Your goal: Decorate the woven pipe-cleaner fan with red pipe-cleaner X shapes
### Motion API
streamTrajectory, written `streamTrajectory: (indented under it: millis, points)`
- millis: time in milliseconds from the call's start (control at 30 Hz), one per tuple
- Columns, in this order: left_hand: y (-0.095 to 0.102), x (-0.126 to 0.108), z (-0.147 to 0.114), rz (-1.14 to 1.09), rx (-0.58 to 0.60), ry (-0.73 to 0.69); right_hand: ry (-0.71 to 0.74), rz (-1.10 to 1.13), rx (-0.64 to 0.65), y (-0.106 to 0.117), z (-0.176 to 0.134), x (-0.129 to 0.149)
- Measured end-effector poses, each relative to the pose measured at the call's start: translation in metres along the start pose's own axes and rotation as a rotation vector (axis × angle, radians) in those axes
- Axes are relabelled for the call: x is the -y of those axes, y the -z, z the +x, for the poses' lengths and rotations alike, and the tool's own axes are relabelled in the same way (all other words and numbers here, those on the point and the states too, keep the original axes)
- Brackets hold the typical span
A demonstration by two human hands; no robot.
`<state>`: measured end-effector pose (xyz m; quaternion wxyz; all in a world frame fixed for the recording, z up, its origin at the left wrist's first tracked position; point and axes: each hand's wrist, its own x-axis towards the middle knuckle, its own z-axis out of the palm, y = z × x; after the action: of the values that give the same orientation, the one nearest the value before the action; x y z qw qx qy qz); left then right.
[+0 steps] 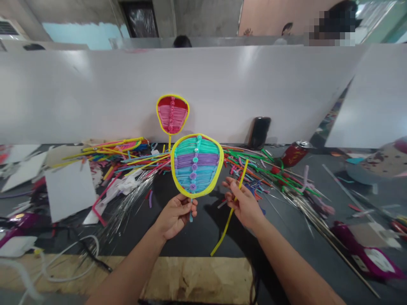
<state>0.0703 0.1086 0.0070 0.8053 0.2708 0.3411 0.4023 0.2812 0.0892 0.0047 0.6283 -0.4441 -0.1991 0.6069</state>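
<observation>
My left hand (178, 215) pinches the short blue stem under a rounded pipe-cleaner fan (197, 165). Its rim is yellow, its bands are green, purple and blue, and a row of buttons runs down the middle. The fan is held upright above the dark table. To its right, my right hand (243, 201) grips a yellow pipe cleaner (226, 226) that slants down to the left, its lower end bent. Behind, a smaller fan (172, 114) in red and pink, also yellow-rimmed, stands on a yellow stem before the white board.
Pipe cleaners (104, 150) in many colours are heaped at left and right. A black phone (259, 132) leans on the white board (111, 93), near a red can (295, 153). Purple tools (365, 250) lie at both sides, with a white cable (68, 279) at front left.
</observation>
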Motion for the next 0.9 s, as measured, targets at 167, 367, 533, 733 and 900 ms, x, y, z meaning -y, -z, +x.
streamTrajectory:
  millis: [167,367,533,733,900]
  points:
    - [-0.001,0.005,-0.003,0.104,0.079,0.025,-0.006,-0.026,0.156,-0.003,-0.007,-0.005]
    - [-0.004,0.006,-0.005,0.243,0.098,0.045,0.047,-0.049,0.172,0.0,-0.004,-0.007]
    - [-0.001,0.001,-0.002,0.294,0.118,-0.094,0.152,-0.159,0.211,0.005,-0.001,-0.012]
    - [0.004,0.0,0.005,0.152,-0.039,-0.143,0.139,-0.254,0.241,0.006,-0.003,-0.016]
    - [0.006,0.001,0.005,0.054,-0.018,-0.011,0.103,-0.153,0.348,0.001,-0.009,-0.009]
